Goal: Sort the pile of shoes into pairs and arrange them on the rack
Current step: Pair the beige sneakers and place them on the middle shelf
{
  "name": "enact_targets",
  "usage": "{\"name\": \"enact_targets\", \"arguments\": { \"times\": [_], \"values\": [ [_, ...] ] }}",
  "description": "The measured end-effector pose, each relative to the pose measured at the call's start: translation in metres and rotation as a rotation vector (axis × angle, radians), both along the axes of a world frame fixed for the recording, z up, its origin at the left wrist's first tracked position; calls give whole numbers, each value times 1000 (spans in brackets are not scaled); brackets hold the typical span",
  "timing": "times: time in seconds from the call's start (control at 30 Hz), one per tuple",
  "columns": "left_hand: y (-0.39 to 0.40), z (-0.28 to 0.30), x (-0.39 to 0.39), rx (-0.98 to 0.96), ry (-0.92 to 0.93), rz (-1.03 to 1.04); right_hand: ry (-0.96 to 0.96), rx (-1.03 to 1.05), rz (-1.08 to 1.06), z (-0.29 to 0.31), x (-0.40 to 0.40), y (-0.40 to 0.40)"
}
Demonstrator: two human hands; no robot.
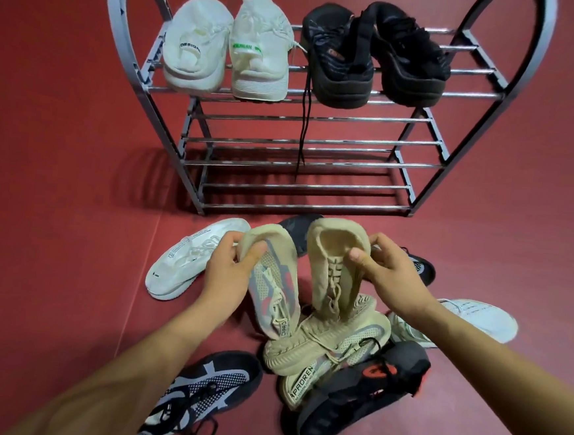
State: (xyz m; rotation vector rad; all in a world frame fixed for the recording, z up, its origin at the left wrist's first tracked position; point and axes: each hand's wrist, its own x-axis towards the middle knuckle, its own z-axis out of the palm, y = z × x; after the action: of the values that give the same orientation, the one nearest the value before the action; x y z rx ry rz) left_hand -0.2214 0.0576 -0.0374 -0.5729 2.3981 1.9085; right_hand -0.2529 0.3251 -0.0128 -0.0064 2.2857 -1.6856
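Now, held pair: two beige knit sneakers at the centre of the frame, hanging toes-down over the pile, one in each hand.
Left hand (230, 264): fingers and thumb pinch the heel collar of the left beige sneaker (270, 284), which has grey and pink side panels.
Right hand (388, 270): thumb inside the opening, fingers curled behind, pinching the collar of the right beige sneaker (334, 269).
How they will handle: judged light and soft; the knit uppers sag and fold at the collar, so the shoes dangle and may swing. Soles look ribbed and stiffer.
Where to hold: the collar pinch serves for carrying; for setting down flat, a grip around the sole or midfoot would likely give more control.
Laces: loose on both, liable to snag on the rack bars.
Rack (317, 158): upper half of the frame, grey metal with bar shelves; the lower tiers carry no shoes.
Top tier: white pair (227, 48) at left, black pair (374, 56) at right, one black lace hanging down through the bars.
Pile: lower centre, another beige shoe (331, 341) on its side, a black shoe with red mark (361, 388), a black-and-white shoe (203, 392) at lower left.
Strays: white shoe (189, 261) left of the hands, another white shoe (477, 318) at right.
Floor (59, 165): red, smooth.
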Motion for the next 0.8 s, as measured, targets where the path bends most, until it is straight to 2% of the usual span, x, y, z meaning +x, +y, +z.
{"name": "enact_targets", "arguments": {
  "times": [0.13,0.3,0.43,0.8],
  "values": [
    [2,1,-5,-33,40,-3,-19,-89,-131,0,-5,-8],
    [-1,-10,-7,-59,-20,65,-15,78,-143,-16,-5,-5],
    [-6,-17,-8,-59,-47,123,-29,103,-167,-23,-6,-3],
    [-15,-30,-9,-78,-104,186,-302,241,-147,-50,0,1]
  ]
}}
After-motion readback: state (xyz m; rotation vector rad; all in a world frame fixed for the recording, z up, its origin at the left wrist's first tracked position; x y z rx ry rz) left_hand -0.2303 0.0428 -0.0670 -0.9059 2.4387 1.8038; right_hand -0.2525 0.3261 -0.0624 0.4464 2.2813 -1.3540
